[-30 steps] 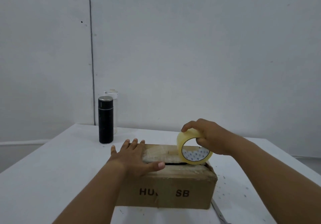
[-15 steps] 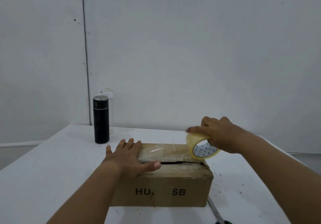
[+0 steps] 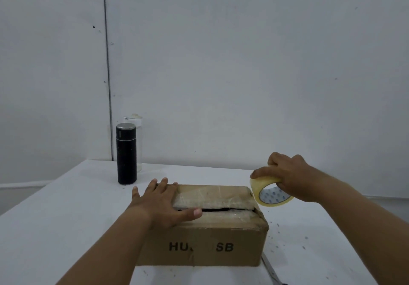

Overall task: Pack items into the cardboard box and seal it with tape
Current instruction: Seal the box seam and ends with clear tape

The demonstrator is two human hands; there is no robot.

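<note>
While left hand [image 3: 164,202] lies flat, fingers released, on stiff box [image 3: 205,245], right hand [image 3: 285,178] fingers grasp light tape roll [image 3: 269,193] at 3 o'clock edge.

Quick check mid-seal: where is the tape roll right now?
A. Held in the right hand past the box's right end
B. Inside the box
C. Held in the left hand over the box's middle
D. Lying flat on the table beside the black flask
A: the right hand holds the tape roll just beyond the right end of the cardboard box, while the left hand presses flat on the flaps.

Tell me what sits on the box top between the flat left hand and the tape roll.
Head view: clear tape film along the seam of the cardboard box, from left hand to tape roll.
</note>
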